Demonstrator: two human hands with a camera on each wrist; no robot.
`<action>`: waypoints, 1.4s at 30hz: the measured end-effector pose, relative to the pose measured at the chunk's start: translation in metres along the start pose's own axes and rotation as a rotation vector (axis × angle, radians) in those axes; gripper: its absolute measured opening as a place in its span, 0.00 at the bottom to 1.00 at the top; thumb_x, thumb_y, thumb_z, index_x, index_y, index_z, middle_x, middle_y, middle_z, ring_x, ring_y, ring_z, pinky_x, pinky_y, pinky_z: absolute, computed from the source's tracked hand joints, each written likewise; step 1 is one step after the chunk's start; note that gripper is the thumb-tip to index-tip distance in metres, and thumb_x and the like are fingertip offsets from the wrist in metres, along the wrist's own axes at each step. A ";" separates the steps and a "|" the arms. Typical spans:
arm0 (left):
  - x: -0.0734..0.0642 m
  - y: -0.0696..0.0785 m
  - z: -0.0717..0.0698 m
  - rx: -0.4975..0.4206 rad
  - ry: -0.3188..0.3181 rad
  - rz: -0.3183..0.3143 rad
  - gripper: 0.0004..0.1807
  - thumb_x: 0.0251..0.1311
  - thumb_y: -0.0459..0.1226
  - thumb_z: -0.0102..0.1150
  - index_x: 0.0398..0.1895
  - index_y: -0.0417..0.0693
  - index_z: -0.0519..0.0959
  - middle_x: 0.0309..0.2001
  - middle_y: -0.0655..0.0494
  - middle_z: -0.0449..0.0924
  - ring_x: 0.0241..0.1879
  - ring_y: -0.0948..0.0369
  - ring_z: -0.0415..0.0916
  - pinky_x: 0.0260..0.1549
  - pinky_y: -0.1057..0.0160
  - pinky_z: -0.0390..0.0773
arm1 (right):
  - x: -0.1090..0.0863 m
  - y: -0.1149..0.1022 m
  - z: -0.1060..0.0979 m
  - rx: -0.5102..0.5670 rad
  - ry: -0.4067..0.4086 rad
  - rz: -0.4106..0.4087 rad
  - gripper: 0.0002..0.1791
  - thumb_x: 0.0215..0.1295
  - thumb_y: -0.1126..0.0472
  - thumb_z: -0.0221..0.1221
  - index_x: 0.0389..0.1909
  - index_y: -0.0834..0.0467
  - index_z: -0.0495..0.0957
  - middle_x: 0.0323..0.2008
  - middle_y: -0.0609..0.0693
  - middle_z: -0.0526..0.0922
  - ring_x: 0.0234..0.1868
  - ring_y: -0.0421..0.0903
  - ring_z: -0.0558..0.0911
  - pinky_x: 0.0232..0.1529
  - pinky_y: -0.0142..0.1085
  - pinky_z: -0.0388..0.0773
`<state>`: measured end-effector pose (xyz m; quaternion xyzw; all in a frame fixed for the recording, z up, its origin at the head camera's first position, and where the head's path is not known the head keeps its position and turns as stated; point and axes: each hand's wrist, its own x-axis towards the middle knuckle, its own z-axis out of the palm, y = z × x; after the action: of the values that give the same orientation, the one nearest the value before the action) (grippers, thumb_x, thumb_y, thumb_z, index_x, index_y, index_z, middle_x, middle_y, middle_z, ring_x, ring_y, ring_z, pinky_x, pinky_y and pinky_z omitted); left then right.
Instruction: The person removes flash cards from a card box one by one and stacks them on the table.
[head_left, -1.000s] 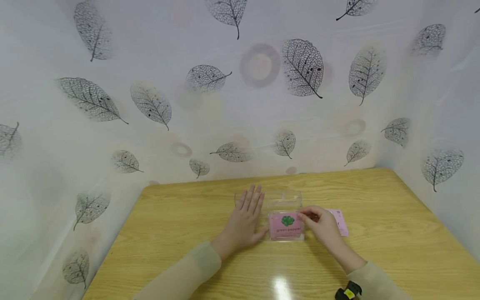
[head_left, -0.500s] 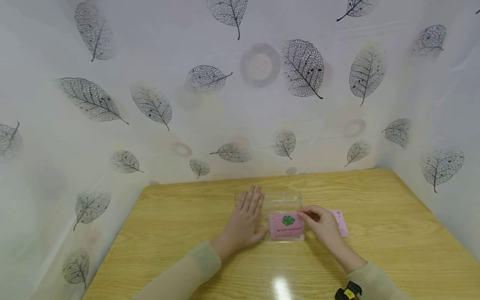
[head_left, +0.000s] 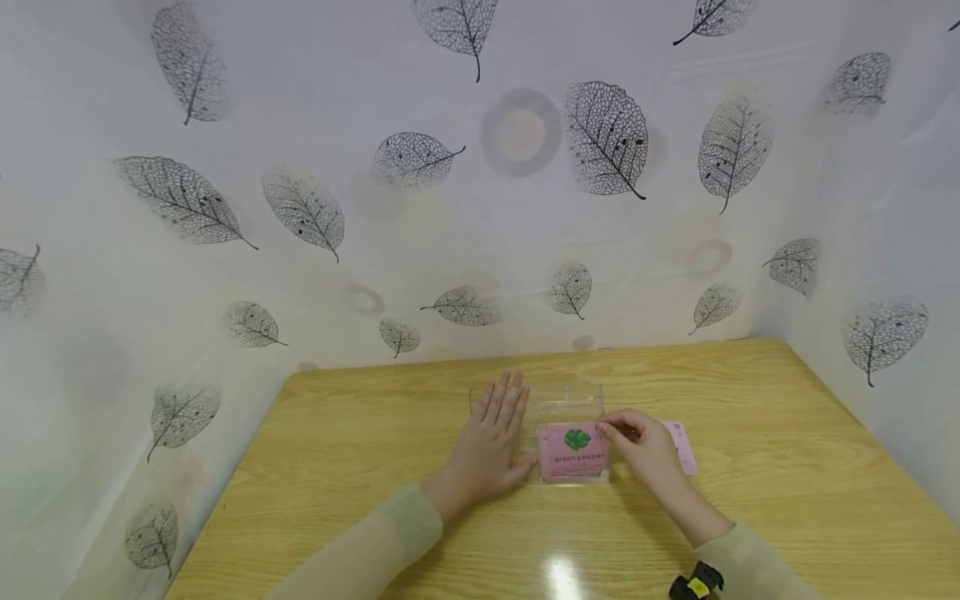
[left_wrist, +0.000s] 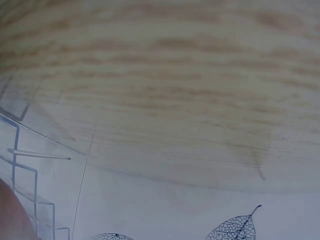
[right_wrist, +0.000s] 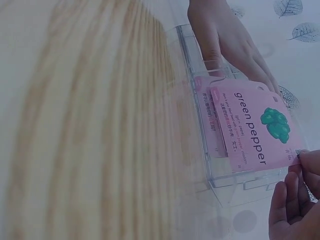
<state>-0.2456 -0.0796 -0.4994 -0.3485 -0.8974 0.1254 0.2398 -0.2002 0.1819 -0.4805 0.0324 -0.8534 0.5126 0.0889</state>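
Note:
My right hand [head_left: 647, 450] pinches the corner of a pink card [right_wrist: 260, 127] printed "green pepper" with a green pepper picture. That card stands in the front slot of a clear plastic rack [head_left: 566, 400], in front of another pink card [right_wrist: 203, 85] seen in the right wrist view. Flat on the left part of the rack, fingers straight and thumb beside the card, rests my left hand [head_left: 486, 446]. In the left wrist view only the rack's stepped clear edge [left_wrist: 36, 187] and a bit of a finger [left_wrist: 12, 215] show.
Another pink card [head_left: 681, 446] lies on the table just behind my right hand, partly hidden by it. The wooden table [head_left: 337, 467] meets leaf-patterned sheeting [head_left: 450, 233] at its back and sides. A black strap with a yellow patch [head_left: 697, 583] is at my right wrist.
Both hands stay nearly in place. The pinched card appears to have shifted very slightly to the right.

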 end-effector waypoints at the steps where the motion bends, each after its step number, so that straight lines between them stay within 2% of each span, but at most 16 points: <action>1: 0.000 0.000 0.000 0.002 0.002 0.000 0.53 0.58 0.66 0.25 0.73 0.35 0.34 0.74 0.37 0.34 0.73 0.42 0.35 0.72 0.48 0.37 | 0.000 0.000 0.000 0.002 -0.002 0.000 0.11 0.63 0.54 0.59 0.40 0.56 0.82 0.38 0.50 0.84 0.36 0.35 0.77 0.36 0.26 0.78; 5: 0.000 0.001 0.001 0.006 0.003 0.001 0.52 0.58 0.66 0.23 0.73 0.34 0.34 0.74 0.37 0.35 0.73 0.42 0.36 0.72 0.48 0.37 | 0.000 -0.001 -0.001 0.009 -0.007 0.002 0.13 0.64 0.53 0.59 0.41 0.57 0.82 0.38 0.51 0.84 0.37 0.35 0.77 0.37 0.26 0.78; 18: 0.001 0.001 -0.001 0.012 -0.009 -0.001 0.52 0.58 0.66 0.23 0.73 0.34 0.35 0.74 0.37 0.32 0.73 0.42 0.36 0.72 0.48 0.37 | 0.002 -0.007 -0.005 -0.014 0.013 -0.001 0.14 0.64 0.53 0.58 0.43 0.58 0.81 0.40 0.51 0.84 0.37 0.34 0.77 0.38 0.25 0.77; 25: 0.001 0.000 -0.003 0.013 0.000 0.002 0.53 0.58 0.66 0.26 0.73 0.34 0.36 0.74 0.36 0.36 0.73 0.41 0.36 0.72 0.48 0.38 | 0.004 -0.008 -0.008 -0.002 0.015 -0.007 0.14 0.65 0.53 0.58 0.43 0.58 0.81 0.39 0.52 0.84 0.36 0.35 0.77 0.38 0.25 0.77; 36: -0.001 0.002 -0.005 0.018 -0.028 -0.003 0.52 0.59 0.66 0.24 0.73 0.35 0.35 0.74 0.37 0.31 0.73 0.42 0.36 0.72 0.48 0.37 | 0.004 -0.008 -0.012 0.001 0.023 0.006 0.16 0.64 0.50 0.57 0.44 0.58 0.81 0.38 0.52 0.83 0.36 0.35 0.77 0.36 0.24 0.77; 42: -0.001 0.002 -0.006 0.020 -0.027 -0.005 0.52 0.59 0.67 0.24 0.73 0.34 0.36 0.74 0.37 0.31 0.73 0.42 0.36 0.72 0.48 0.37 | 0.004 -0.009 -0.015 0.015 0.030 0.022 0.17 0.64 0.47 0.56 0.42 0.55 0.81 0.36 0.52 0.83 0.28 0.44 0.77 0.12 0.28 0.69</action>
<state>-0.2410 -0.0785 -0.4947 -0.3422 -0.9000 0.1385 0.2315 -0.2013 0.1915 -0.4648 0.0162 -0.8485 0.5202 0.0958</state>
